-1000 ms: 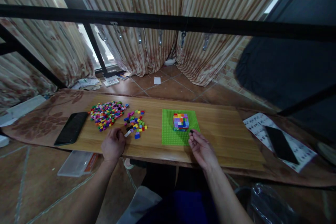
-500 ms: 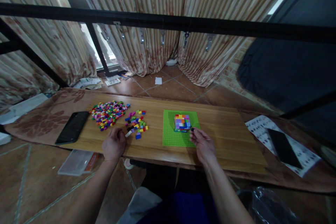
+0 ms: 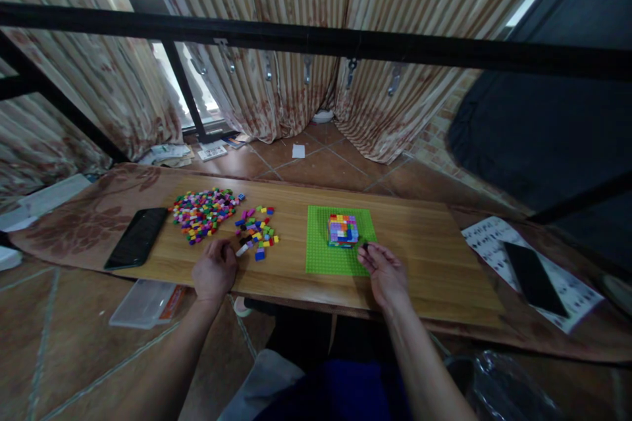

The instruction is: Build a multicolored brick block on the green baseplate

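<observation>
My right hand (image 3: 386, 273) pinches a small black brick (image 3: 365, 247) between thumb and fingertips, just off the near right corner of a multicoloured brick block (image 3: 342, 230). That block stands on a green studded baseplate (image 3: 318, 256). My left hand (image 3: 214, 270) rests on the wooden board with its fingers curled closed, and I see nothing in it. Beside its fingers lie a white brick (image 3: 241, 250) and a small spread of loose bricks (image 3: 257, 231). Farther back is a larger pile of mixed small bricks (image 3: 205, 212).
A black phone (image 3: 137, 238) lies at the board's left end. To the right, a dark flat device (image 3: 534, 276) rests on a printed sheet (image 3: 486, 237). A black metal bar (image 3: 306, 36) with hooks crosses beyond the board (image 3: 424, 237). A clear plastic box (image 3: 141, 306) is on the floor.
My right hand, still holding the black brick, has shifted slightly right, away from the block. My left hand has stayed in place.
</observation>
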Action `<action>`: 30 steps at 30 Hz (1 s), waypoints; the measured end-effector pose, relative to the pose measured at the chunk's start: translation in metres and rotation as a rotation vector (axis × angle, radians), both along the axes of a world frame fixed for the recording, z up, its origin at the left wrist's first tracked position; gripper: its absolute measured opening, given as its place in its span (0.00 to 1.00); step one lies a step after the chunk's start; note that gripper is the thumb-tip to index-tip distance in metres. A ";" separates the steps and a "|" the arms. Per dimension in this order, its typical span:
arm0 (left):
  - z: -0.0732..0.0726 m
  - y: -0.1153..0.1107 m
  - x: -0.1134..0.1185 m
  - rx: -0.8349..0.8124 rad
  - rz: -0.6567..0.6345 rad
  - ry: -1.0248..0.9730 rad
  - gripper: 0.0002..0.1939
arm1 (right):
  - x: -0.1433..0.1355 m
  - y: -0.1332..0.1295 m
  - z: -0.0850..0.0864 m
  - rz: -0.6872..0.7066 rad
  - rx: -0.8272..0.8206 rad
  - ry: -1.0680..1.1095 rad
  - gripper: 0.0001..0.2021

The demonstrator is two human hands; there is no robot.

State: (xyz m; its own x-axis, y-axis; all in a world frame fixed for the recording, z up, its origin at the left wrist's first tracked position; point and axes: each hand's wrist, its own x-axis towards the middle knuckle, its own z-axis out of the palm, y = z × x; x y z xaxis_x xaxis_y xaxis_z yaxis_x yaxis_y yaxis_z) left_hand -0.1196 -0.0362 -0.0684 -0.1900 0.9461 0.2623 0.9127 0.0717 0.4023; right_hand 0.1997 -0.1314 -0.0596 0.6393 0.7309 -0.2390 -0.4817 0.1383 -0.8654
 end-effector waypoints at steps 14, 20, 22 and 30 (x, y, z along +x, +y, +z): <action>0.001 -0.001 0.000 0.010 -0.009 -0.009 0.12 | 0.000 -0.004 0.008 0.115 0.069 0.016 0.11; 0.002 0.000 0.001 -0.002 0.002 0.004 0.13 | -0.004 -0.009 0.017 0.184 0.118 0.001 0.12; 0.002 0.000 0.001 0.003 -0.006 0.003 0.13 | -0.005 -0.010 0.018 0.193 0.117 -0.014 0.11; -0.002 0.002 -0.001 0.014 0.002 -0.003 0.13 | -0.004 -0.010 0.016 0.176 0.106 -0.026 0.12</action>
State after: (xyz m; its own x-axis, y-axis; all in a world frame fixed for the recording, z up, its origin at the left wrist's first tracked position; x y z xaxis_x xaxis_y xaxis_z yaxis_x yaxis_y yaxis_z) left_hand -0.1208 -0.0342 -0.0704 -0.1924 0.9421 0.2747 0.9115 0.0679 0.4058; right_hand 0.1955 -0.1415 -0.0439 0.5046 0.8519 -0.1403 -0.4844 0.1448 -0.8628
